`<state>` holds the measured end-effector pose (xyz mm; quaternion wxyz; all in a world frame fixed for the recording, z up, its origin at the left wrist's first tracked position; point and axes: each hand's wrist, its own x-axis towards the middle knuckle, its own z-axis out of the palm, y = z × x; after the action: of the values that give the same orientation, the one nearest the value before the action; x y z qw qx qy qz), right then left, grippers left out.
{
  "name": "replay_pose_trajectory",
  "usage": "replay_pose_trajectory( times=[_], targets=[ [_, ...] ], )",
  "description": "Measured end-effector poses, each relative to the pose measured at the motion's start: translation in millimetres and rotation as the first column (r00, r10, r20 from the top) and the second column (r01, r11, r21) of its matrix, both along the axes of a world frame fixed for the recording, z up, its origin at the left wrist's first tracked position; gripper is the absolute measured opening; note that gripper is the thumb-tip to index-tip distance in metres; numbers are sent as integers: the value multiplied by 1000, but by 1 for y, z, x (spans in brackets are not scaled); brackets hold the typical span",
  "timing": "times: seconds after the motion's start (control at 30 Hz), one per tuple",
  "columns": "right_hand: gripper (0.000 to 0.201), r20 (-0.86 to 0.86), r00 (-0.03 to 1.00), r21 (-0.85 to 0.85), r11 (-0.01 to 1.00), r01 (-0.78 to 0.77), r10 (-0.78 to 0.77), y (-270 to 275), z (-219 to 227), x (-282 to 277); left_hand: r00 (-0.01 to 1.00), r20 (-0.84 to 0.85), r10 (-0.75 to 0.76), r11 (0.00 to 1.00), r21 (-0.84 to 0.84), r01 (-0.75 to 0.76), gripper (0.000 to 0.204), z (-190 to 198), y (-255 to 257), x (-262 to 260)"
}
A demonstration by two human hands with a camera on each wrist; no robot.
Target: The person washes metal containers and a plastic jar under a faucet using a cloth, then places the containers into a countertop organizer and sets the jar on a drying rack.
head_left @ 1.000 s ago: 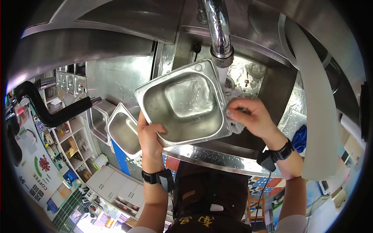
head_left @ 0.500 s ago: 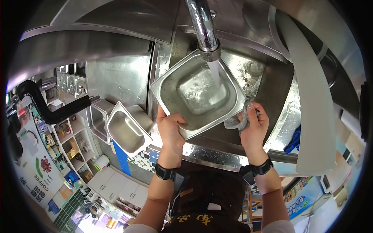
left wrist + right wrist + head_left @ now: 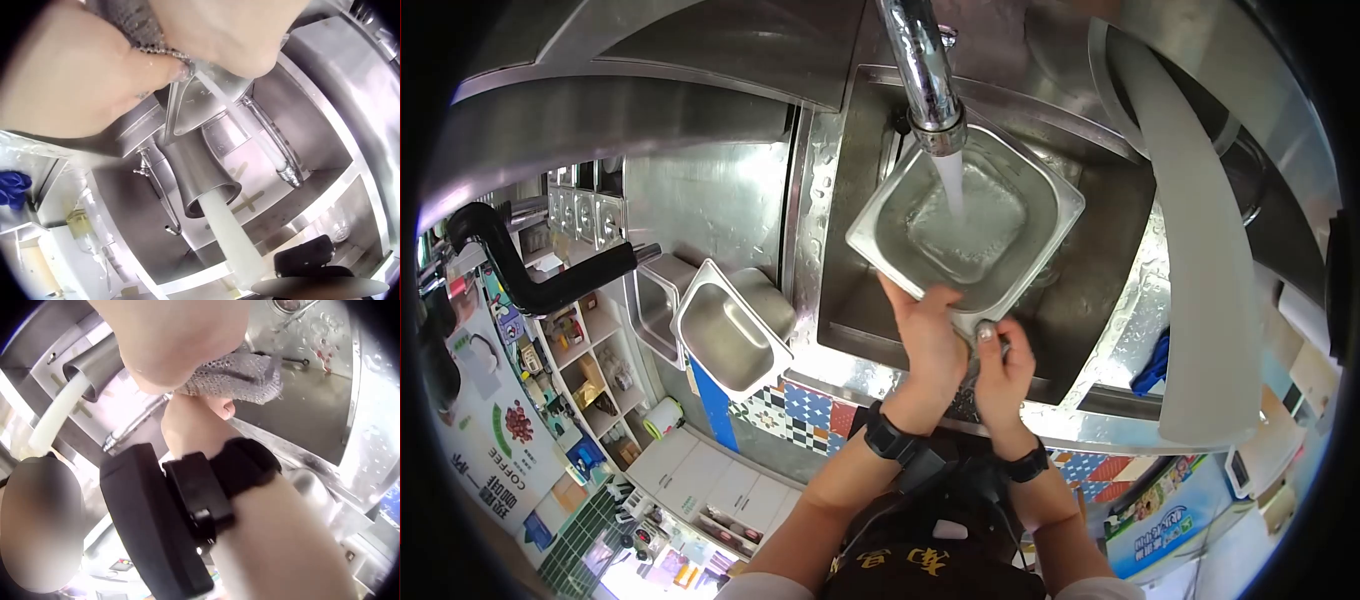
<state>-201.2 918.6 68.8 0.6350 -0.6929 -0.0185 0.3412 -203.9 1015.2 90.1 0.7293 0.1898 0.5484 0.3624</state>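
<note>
Under the tap [image 3: 928,85], a square stainless steel pan [image 3: 1022,258] is tilted over the sink, and running water [image 3: 952,185] falls into it. My left hand [image 3: 930,345] grips the pan's near corner, thumb over the rim. My right hand [image 3: 1003,375] is close beside it at that same corner, pinching a grey mesh scrubbing cloth [image 3: 237,381]. In the head view the hands hide most of the cloth. The left wrist view shows the right thumb pressing the cloth [image 3: 134,25] near the pan's rim.
The steel sink [image 3: 1090,300] surrounds the work. To the left, a steel pan [image 3: 740,345] leans beside another pan [image 3: 658,305]. A pale curved panel [image 3: 1210,260] hangs at the right, with a blue cloth [image 3: 1152,365] on the ledge near it.
The pan has swung right and away, farther under the stream. My left hand moved right with it; my right hand brought the cloth from the pan's right side to its near corner.
</note>
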Motion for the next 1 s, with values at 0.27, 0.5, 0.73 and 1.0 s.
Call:
replay_pose_trajectory(
  times=[0.27,0.5,0.73,1.0],
  targets=[
    [11,-124,975,-221,953,-207,183,-3,22,77,977,150,-150,960,-213,180,55,-36,8,-35],
    [13,-148,854,-329,789,-518,499,-56,15,145,838,438,-326,709,-473,523,27,-74,22,-35],
    [12,-226,970,79,991,105,-85,-42,-46,118,888,441,-131,735,-558,385,30,-63,-9,-38],
    [12,103,974,66,978,198,-204,0,-22,-2,919,275,-282,843,-386,374,18,-84,2,-64]
  ],
)
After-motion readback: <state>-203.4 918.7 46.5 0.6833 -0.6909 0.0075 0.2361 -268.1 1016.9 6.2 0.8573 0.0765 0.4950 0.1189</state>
